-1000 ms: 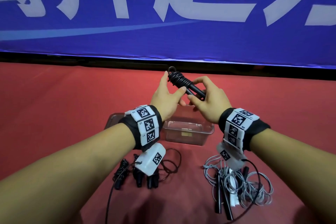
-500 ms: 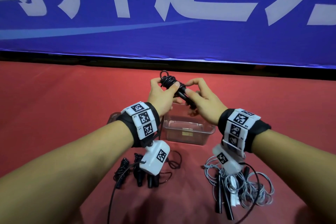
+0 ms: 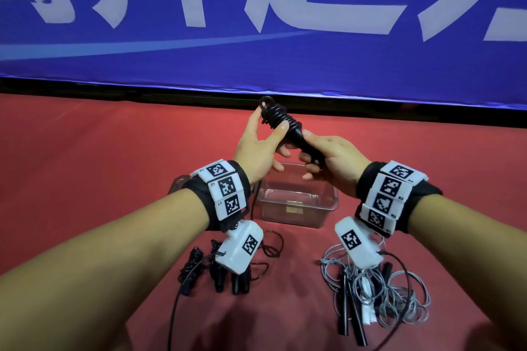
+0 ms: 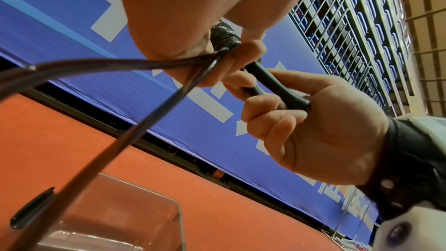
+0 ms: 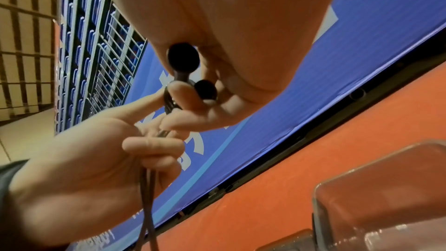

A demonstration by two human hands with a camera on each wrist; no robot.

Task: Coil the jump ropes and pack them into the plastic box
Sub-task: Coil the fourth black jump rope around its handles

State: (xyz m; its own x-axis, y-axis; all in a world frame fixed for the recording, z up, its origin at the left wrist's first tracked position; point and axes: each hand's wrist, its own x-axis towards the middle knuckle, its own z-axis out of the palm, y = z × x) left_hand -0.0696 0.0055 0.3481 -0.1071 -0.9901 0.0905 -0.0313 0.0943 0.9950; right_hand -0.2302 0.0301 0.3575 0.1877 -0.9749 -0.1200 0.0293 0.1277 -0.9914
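Both hands hold a black jump rope (image 3: 285,127) in the air above the clear plastic box (image 3: 296,209). Its cord is wound in coils around the two handles. My left hand (image 3: 262,148) pinches the coiled upper end between thumb and fingers, and loose cord (image 4: 135,121) runs down from it. My right hand (image 3: 328,159) grips the lower ends of the handles (image 4: 277,91); their two round butts (image 5: 184,57) show in the right wrist view. The box sits on the red cloth below the hands, with a black strip (image 4: 31,207) on its rim.
Several coiled black ropes (image 3: 216,271) lie on the red cloth near left. A tangle of grey ropes with black handles (image 3: 376,293) lies near right. A lid (image 3: 178,184) peeks out left of the box. A blue banner (image 3: 256,23) stands behind the table.
The rope bundle dipped toward the box, then came back up. The left hand shifted its pinch along the coils while the right hand kept hold of the handle ends.
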